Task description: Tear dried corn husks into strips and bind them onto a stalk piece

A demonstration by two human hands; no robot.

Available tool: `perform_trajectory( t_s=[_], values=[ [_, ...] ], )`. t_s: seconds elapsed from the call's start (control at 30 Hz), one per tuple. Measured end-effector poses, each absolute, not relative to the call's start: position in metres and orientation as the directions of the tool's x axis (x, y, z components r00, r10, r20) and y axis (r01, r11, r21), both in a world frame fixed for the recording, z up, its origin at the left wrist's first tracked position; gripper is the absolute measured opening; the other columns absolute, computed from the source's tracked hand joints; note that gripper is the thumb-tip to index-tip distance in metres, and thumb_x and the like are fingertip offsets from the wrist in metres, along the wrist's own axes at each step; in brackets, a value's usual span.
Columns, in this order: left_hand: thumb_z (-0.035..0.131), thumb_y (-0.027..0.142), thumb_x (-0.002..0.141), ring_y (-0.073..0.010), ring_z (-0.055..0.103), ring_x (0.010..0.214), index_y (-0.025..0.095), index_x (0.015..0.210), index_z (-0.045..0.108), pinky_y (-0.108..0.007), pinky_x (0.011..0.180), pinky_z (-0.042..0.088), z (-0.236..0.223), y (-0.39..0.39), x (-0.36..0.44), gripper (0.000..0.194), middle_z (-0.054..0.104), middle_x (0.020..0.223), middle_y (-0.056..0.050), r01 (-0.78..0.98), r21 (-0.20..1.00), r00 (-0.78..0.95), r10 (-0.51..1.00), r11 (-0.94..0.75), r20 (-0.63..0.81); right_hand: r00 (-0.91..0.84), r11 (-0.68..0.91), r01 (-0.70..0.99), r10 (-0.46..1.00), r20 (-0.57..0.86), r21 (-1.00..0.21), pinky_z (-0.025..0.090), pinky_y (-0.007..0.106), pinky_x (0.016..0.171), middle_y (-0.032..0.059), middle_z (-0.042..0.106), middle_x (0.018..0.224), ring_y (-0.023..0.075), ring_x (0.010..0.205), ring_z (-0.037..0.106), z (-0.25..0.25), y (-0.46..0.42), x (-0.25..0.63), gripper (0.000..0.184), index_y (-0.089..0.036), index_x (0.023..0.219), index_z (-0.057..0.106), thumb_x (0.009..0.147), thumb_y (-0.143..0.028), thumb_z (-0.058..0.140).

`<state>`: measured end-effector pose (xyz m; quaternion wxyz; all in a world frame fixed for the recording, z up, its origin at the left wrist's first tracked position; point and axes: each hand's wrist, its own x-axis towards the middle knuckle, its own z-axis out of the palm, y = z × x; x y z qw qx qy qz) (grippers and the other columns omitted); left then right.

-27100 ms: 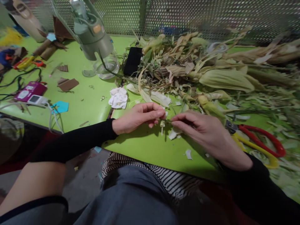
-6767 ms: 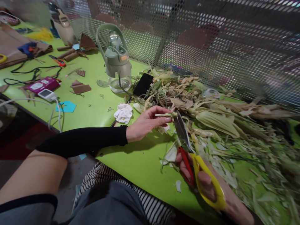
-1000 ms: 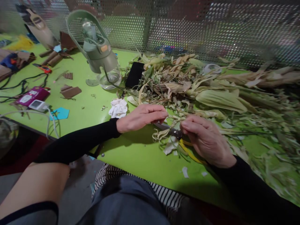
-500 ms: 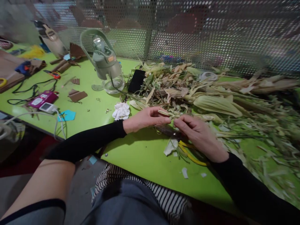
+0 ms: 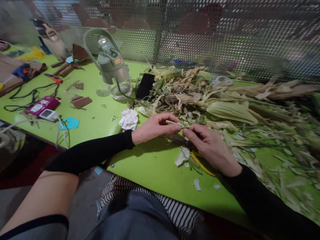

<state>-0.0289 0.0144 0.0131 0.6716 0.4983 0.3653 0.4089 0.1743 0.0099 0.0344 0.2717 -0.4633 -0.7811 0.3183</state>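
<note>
My left hand [image 5: 158,127] pinches a thin pale-green strip of plant [image 5: 172,123], which looks like dried corn husk. Close beside it, my right hand [image 5: 209,144] has thumb and fingertips closed on the same piece's right end. Both hands are a little above the green table [image 5: 150,173], at the near edge of a heap of dried corn husks [image 5: 185,96]. Under my right hand lie a yellow-handled tool [image 5: 201,165], partly hidden, and a white scrap [image 5: 182,156]. A crumpled white tissue [image 5: 128,119] sits by my left wrist.
A green-lidded water bottle [image 5: 112,66] and a black phone [image 5: 145,86] stand and lie behind my left hand. Farther left are a purple box [image 5: 43,106], a white cable [image 5: 63,128] and orange scissors [image 5: 56,78]. A perforated metal screen [image 5: 140,40] borders the table's back.
My right hand has shifted slightly left, its fingertips nearer to my left hand's. The pale strip has tilted a little. The view has moved slightly.
</note>
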Motion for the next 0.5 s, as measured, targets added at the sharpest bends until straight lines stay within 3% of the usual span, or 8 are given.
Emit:
perform_trajectory(
  t_s=[0.17,0.33,0.5],
  values=[
    [0.078,0.038,0.079,-0.0059,0.057,0.068,0.012,0.094,0.064,-0.024,0.069,0.045,0.015,0.012,-0.028,0.033,0.065,0.080,0.001,-0.175,0.976,0.394,0.918,0.131,-0.052,-0.327,0.320,0.479,0.929,0.172,-0.817,0.038,0.028,0.054,0.0001,0.060,0.073,0.0144,0.061,0.051,0.024,0.012,0.177,0.032,-0.022,0.101,0.066,0.091,-0.052,0.065],
    [0.079,0.043,0.078,-0.0058,0.053,0.063,0.012,0.085,0.063,-0.024,0.065,0.042,0.015,0.009,-0.024,0.035,0.062,0.071,0.003,-0.157,0.979,0.388,0.920,0.129,-0.059,-0.343,0.345,0.468,0.919,0.192,-0.813,0.042,0.029,0.058,0.0015,0.064,0.076,0.0152,0.065,0.056,0.023,0.010,0.176,0.027,-0.022,0.093,0.066,0.091,-0.049,0.066],
    [0.080,0.038,0.080,-0.0048,0.049,0.056,0.013,0.075,0.061,-0.023,0.062,0.041,0.018,0.006,-0.020,0.032,0.057,0.062,0.005,-0.245,0.897,0.417,0.875,0.369,-0.246,-0.393,0.438,0.550,0.887,0.242,-0.711,0.044,0.031,0.060,0.0042,0.067,0.079,0.0181,0.069,0.059,0.029,0.005,0.175,0.022,-0.023,0.090,0.066,0.092,-0.044,0.063]
  ],
)
